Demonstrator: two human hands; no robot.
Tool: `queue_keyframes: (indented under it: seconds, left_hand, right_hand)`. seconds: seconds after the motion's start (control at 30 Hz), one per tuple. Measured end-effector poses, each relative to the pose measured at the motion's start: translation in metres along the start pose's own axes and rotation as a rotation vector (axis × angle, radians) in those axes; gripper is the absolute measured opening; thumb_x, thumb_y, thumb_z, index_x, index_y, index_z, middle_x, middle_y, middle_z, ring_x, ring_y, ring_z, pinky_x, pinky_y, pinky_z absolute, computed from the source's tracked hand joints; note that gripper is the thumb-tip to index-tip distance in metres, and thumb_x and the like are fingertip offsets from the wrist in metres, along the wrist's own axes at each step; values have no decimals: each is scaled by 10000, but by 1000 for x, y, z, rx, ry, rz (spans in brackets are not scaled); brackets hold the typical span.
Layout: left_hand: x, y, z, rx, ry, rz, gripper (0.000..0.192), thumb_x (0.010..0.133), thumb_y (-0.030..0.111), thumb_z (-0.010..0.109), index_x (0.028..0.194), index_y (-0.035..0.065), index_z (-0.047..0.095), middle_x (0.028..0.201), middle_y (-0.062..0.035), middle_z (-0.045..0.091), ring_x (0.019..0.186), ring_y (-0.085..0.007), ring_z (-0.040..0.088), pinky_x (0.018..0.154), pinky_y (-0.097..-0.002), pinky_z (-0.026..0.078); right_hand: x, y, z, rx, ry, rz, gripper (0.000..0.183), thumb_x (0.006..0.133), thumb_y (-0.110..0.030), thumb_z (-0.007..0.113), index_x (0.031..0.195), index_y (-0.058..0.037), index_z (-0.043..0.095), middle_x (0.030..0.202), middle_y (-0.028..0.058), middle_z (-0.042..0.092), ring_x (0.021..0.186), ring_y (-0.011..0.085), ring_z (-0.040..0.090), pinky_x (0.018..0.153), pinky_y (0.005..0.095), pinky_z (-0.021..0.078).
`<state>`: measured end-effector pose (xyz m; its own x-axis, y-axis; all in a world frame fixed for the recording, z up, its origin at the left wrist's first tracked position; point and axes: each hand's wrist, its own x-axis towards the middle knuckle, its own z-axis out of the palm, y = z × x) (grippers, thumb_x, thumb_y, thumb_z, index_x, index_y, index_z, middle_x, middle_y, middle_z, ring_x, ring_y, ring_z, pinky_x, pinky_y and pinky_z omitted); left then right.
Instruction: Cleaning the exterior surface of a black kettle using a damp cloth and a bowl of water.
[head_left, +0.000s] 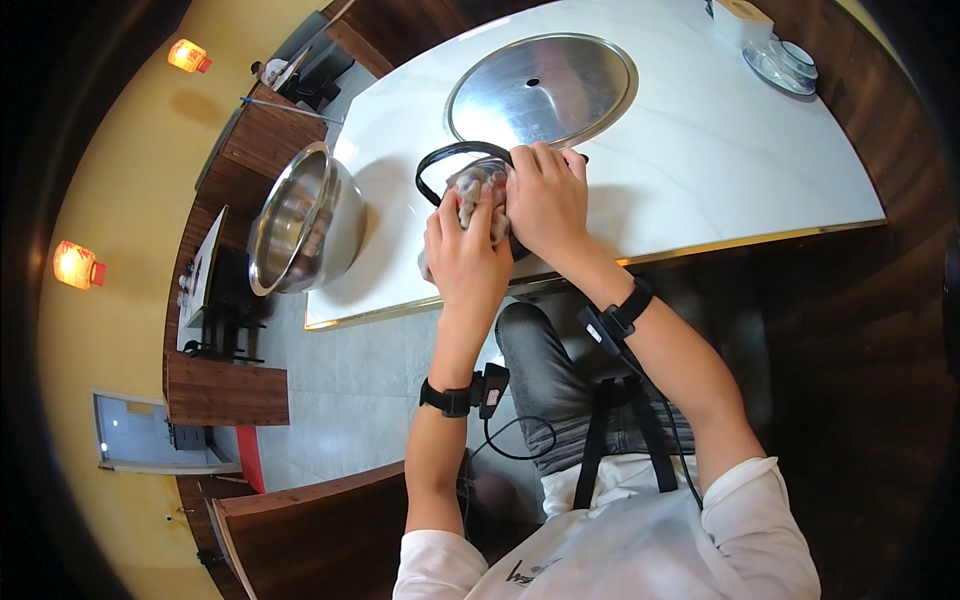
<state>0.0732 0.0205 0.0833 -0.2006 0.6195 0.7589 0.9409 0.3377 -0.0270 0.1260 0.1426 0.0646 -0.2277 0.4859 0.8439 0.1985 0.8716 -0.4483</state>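
Note:
A crumpled greyish cloth (474, 191) with reddish patches is gripped in my left hand (472, 259), near the table's front edge. The cloth presses against a dark object, mostly hidden behind both hands, so I cannot tell its kind. A thick black loop (450, 148), a handle or a cord, arches from it on the far left side. My right hand (549, 199), just to the right of the left one, is closed around the dark object's upper right side. Both hands are above the white marble-patterned table (675, 172).
A large stainless steel bowl (345, 217) stands at the table's left end. Beyond my hands, a round steel cover (577, 86) is set on the tabletop. Wrapped tableware (780, 67) and a white box (739, 22) lie far right. Cables hang from my wristbands.

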Motion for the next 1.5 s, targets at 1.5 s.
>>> queue_keyframes:
  seconds: [1.5]
  left_hand:
    - [-45, -68, 21, -838, 323, -800, 259, 989, 161, 629, 1195, 22, 555, 1130, -86, 560, 1004, -159, 531, 872, -300, 450]
  right_hand:
    - [25, -3, -1, -3, -401, 145, 251, 846, 4, 543, 1081, -54, 609, 1004, 126, 715, 967, 296, 699, 1131, 527, 297]
